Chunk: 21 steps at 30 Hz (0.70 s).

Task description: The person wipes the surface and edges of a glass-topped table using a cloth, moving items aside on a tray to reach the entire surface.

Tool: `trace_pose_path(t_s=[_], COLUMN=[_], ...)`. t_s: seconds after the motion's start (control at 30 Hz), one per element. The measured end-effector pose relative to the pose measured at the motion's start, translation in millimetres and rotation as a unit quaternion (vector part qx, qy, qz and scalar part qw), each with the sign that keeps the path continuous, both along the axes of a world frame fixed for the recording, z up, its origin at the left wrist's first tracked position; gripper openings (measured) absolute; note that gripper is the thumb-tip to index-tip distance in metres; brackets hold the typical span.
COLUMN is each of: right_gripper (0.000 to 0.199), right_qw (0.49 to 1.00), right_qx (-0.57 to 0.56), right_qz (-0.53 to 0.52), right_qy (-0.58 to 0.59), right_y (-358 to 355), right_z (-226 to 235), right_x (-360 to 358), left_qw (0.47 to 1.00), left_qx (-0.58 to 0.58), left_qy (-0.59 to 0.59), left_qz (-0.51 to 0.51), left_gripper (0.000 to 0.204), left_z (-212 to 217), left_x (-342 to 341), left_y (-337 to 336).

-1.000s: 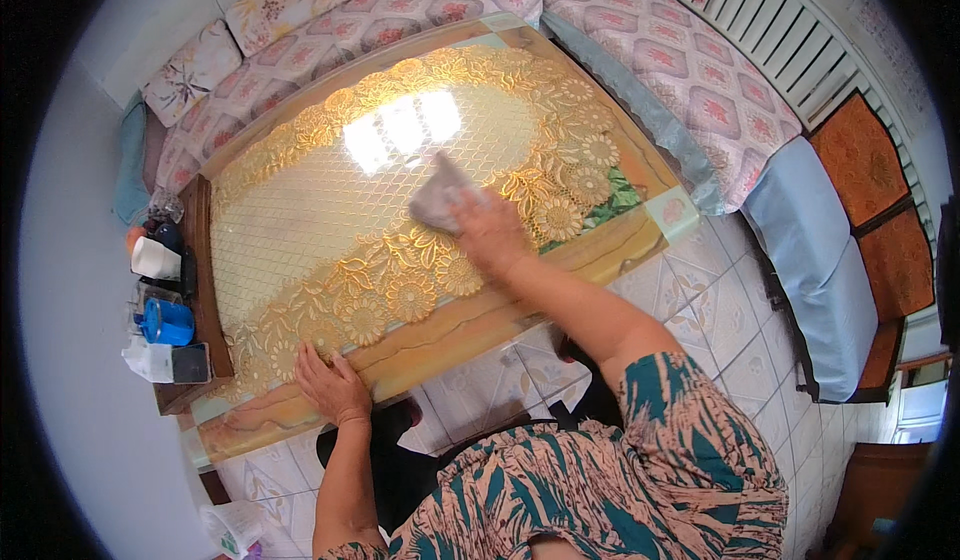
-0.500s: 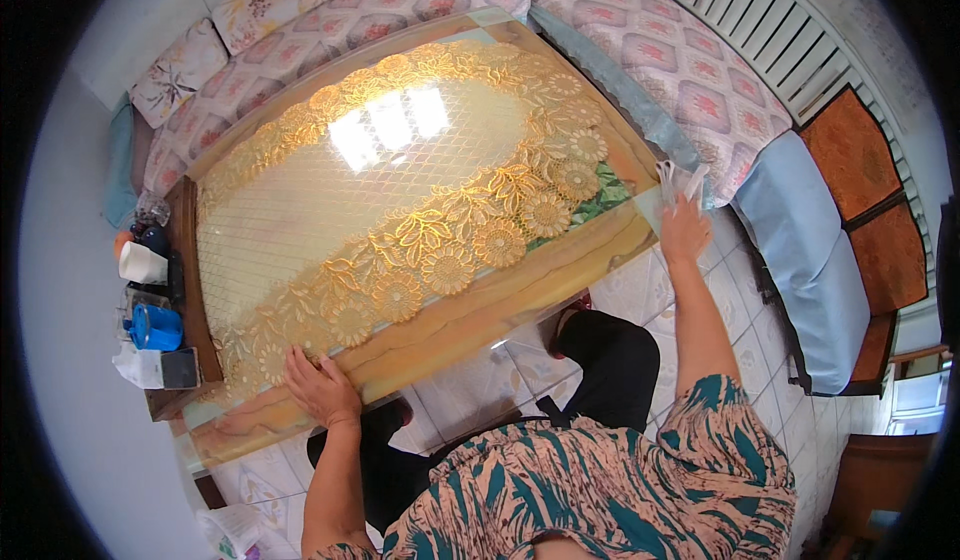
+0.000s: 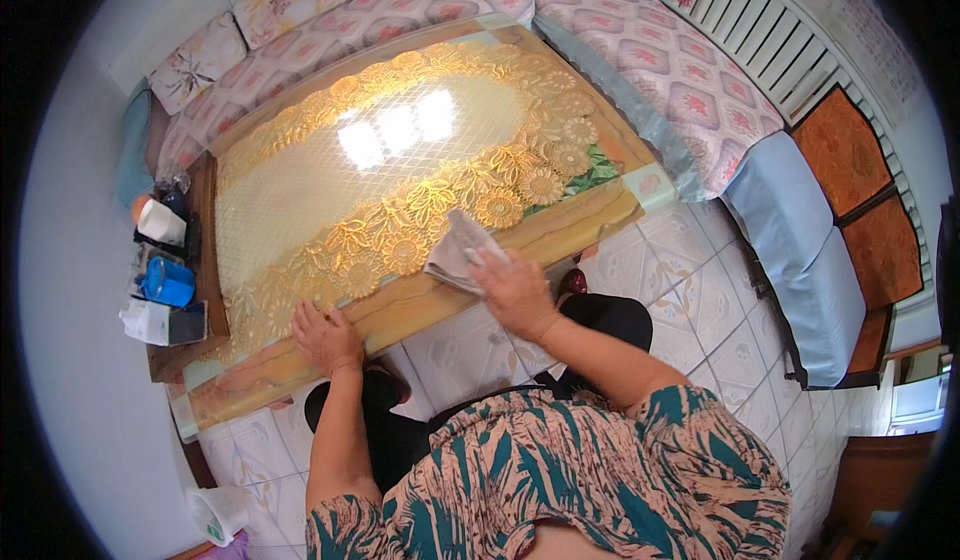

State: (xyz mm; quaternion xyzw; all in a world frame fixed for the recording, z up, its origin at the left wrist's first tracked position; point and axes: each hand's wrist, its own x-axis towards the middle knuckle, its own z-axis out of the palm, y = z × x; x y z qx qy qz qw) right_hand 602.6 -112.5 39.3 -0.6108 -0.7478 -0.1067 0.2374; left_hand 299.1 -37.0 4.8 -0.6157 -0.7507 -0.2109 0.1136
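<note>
Head view, right hand (image 3: 512, 295) on crumpled cloth (image 3: 455, 250)

Setting: a home living room. A low worktop (image 3: 300, 200) with a gold lace cover stands on a tiled floor (image 3: 690, 290). Cushioned benches (image 3: 650, 70) with floral pillows (image 3: 200, 55) line two sides. Cups (image 3: 162, 222) sit on a side shelf.

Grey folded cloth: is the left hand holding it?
No, the right hand presses the grey folded cloth at the table's near edge; the left hand rests flat, empty.
</note>
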Motion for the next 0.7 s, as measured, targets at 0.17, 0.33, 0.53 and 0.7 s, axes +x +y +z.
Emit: trace_pose_path(t_s=[0.17, 0.33, 0.53, 0.7], right_gripper=[0.047, 0.043, 0.040, 0.036], right_qw=[0.994, 0.935, 0.993, 0.992], right_qx=[-0.045, -0.086, -0.045, -0.016], right_qz=[-0.095, -0.339, -0.105, 0.124], right_qy=[-0.014, -0.056, -0.022, 0.000], right_y=[-9, 2, -3, -16], right_z=[6, -17, -9, 12], right_x=[100, 147, 1, -34], left_qw=[1.000, 1.000, 1.000, 0.997], left_qx=[-0.008, -0.011, 0.005, 0.034], left_qy=[-0.003, -0.019, -0.023, -0.029], left_qz=[0.010, 0.017, 0.004, -0.061], left_gripper=[0.050, 0.051, 0.052, 0.050], left_z=[2, 5, -4, -9], left_x=[2, 11, -1, -16], left_y=[-3, -3, 0, -1])
